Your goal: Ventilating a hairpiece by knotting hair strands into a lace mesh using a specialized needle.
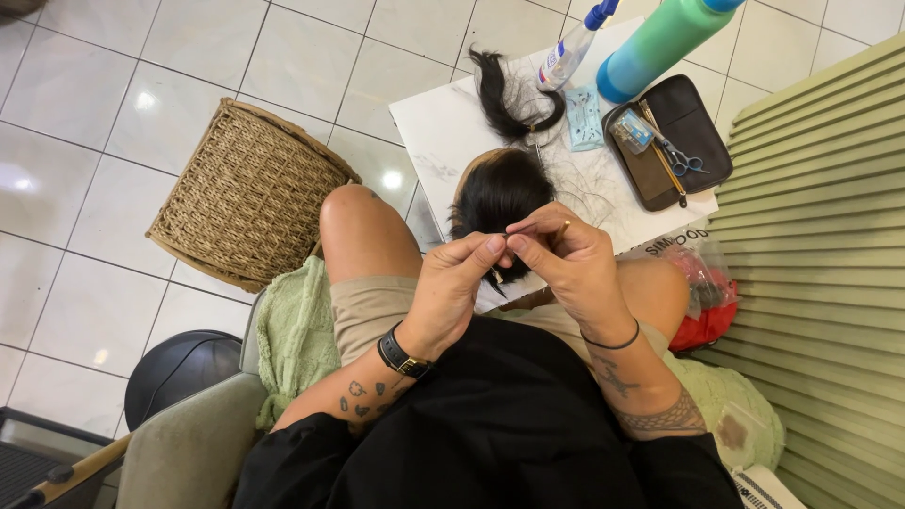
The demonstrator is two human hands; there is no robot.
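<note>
Hands: both are raised over the lap and brought together, fingertips meeting just in front of a dark hair piece [498, 193].
Left hand [452, 287]: thumb and forefinger are pressed together on a small lock of the dark hair; a black watch is worn at the wrist.
Right hand [566, 259]: thumb and forefinger are pinched on a thin light needle-like tool, whose tip cannot be made out clearly; a ring is worn on one finger and a thin black band at the wrist.
Hair piece: a rounded mass of black hair is held at the near edge of the desk, above the knees, partly hidden by the fingers.
Desk [443, 132]: a small white marble-patterned top is seen beyond the knees, strewn with loose hairs.
Ponytail bundle [500, 94]: a separate bound tail of black hair is laid on the desk behind the hair piece, well apart from the hands.
Black tray [702, 141]: it is set at the right end of the desk; scissors [681, 160] and a small packet lie in it.
Spray bottle [570, 47]: a clear bottle with a blue top is tilted at the far edge of the desk.
Green-blue bottle [660, 42]: it is placed just beside the tray.
Wicker basket [247, 193]: it stands on the tiled floor to the left of the left knee.
Green towel [297, 330]: it is draped over the seat beneath the legs.
</note>
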